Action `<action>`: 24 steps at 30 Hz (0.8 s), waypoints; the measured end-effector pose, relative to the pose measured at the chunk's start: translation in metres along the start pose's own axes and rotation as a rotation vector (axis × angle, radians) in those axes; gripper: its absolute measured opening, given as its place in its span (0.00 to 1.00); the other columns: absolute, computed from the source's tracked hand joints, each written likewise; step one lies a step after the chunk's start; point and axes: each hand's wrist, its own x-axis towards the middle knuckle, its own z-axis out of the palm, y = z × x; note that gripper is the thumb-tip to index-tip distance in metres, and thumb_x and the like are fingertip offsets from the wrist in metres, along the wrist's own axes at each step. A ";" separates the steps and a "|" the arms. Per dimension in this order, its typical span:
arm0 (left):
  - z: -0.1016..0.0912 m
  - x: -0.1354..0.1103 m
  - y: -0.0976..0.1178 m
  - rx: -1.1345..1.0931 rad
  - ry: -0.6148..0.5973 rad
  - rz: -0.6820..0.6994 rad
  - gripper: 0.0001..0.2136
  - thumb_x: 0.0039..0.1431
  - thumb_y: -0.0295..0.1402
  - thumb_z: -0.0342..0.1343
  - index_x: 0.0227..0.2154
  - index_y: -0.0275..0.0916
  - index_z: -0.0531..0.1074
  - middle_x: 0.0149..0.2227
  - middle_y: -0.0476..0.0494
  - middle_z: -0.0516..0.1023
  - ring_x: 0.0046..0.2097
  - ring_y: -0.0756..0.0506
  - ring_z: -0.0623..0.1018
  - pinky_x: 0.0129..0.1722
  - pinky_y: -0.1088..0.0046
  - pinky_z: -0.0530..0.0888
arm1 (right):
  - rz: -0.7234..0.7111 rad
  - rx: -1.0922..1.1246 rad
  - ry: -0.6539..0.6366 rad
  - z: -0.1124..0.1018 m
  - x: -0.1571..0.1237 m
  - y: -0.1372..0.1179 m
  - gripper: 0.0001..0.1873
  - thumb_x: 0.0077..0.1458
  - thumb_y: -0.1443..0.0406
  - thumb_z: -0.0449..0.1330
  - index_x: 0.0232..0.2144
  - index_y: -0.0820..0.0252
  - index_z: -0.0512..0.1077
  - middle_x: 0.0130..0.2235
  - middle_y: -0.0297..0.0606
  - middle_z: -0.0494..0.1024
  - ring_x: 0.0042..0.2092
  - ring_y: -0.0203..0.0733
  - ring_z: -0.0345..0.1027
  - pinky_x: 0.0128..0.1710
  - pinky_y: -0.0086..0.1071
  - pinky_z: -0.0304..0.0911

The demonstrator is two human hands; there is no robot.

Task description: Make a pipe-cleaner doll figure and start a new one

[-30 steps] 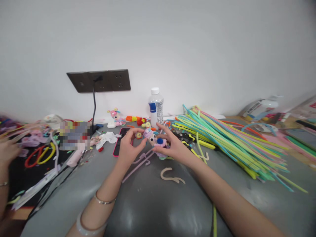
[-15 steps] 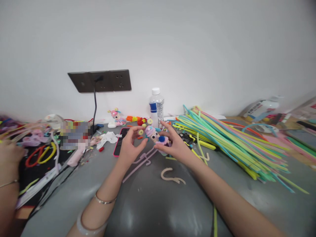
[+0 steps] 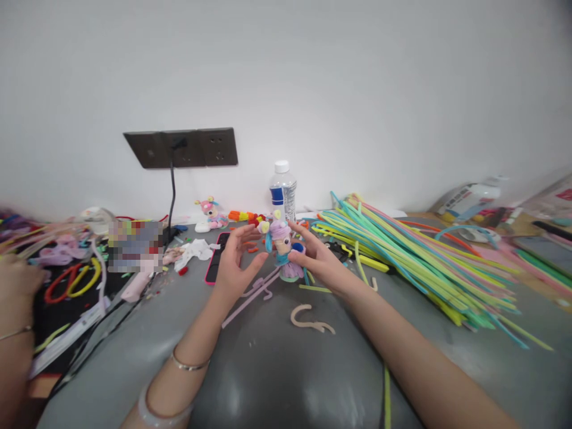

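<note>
A small pipe-cleaner doll (image 3: 280,238) with lilac hair, yellow buns, a blue scarf and a lilac skirt stands upright in front of me. My right hand (image 3: 319,262) grips it from the right, thumb across its front, beside a dark blue pompom (image 3: 297,246). Just left of the doll, my left hand (image 3: 241,265) is empty, thumb and fingers apart. Under and beside the doll lie lilac pipe cleaners (image 3: 250,298). A beige bent pipe cleaner (image 3: 308,325) rests nearer to me.
Behind stands a water bottle (image 3: 282,187); a similar doll (image 3: 210,213) sits by the wall. A phone (image 3: 214,262) lies left of my hand. Pipe cleaners (image 3: 420,256) spread at right. At left are scissors (image 3: 84,279), a glue gun (image 3: 139,280) and another person's hand (image 3: 20,283).
The doll has turned in my right hand and now stands more upright, its skirt showing below. My left hand stays almost where it was, apart from the doll.
</note>
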 end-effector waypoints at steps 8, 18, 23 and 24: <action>0.002 0.000 -0.012 0.013 -0.029 -0.113 0.19 0.58 0.41 0.61 0.49 0.42 0.67 0.48 0.37 0.76 0.47 0.42 0.79 0.46 0.63 0.76 | -0.065 -0.218 0.198 0.001 0.001 0.001 0.49 0.47 0.53 0.69 0.65 0.54 0.52 0.50 0.46 0.76 0.52 0.50 0.71 0.52 0.44 0.66; 0.003 -0.001 -0.012 0.015 -0.082 -0.122 0.30 0.53 0.37 0.65 0.58 0.44 0.62 0.52 0.36 0.73 0.53 0.40 0.76 0.47 0.63 0.76 | -0.251 -0.714 0.112 0.015 -0.008 -0.002 0.47 0.50 0.63 0.68 0.67 0.49 0.49 0.48 0.41 0.78 0.52 0.53 0.71 0.58 0.51 0.56; 0.004 -0.001 -0.013 -0.040 -0.060 -0.141 0.32 0.52 0.38 0.66 0.59 0.44 0.61 0.47 0.39 0.76 0.47 0.41 0.79 0.49 0.60 0.76 | -0.194 -0.525 0.046 0.020 -0.010 0.000 0.49 0.50 0.63 0.67 0.68 0.51 0.46 0.48 0.41 0.77 0.53 0.50 0.70 0.59 0.50 0.57; 0.004 -0.001 -0.013 -0.060 -0.046 -0.144 0.33 0.51 0.38 0.67 0.58 0.44 0.61 0.45 0.40 0.76 0.46 0.41 0.79 0.49 0.60 0.76 | -0.176 -0.461 0.035 0.021 -0.010 0.000 0.50 0.50 0.62 0.67 0.68 0.51 0.45 0.48 0.42 0.77 0.53 0.49 0.69 0.58 0.48 0.59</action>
